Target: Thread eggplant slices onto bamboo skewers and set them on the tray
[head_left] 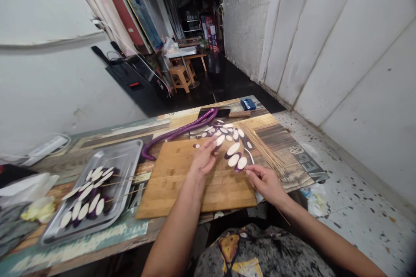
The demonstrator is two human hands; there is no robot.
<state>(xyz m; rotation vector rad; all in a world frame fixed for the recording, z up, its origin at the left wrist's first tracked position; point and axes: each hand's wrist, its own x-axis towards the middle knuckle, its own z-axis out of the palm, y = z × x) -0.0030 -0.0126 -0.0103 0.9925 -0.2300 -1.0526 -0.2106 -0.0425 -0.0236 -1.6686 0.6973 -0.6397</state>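
Above the wooden cutting board [172,173], my left hand [205,155] pinches one oval eggplant slice [220,140], white with a purple rim. My right hand [264,179] is closed on a thin bamboo skewer [283,216], whose lower end sticks out below the hand. Several eggplant slices [233,160] sit in a row at the skewer's upper end, just left of my right fingers. Behind them, loose eggplant slices [229,137] lie heaped past the board's far edge. A bundle of bare bamboo skewers [261,147] rests to the right of the heap.
A metal tray [132,156] on the left holds skewered eggplant slices. Long whole eggplants [182,130] lie behind the board. A knife with a wooden handle [239,114] and a blue box [248,104] are at the table's far end. White walls flank both sides.
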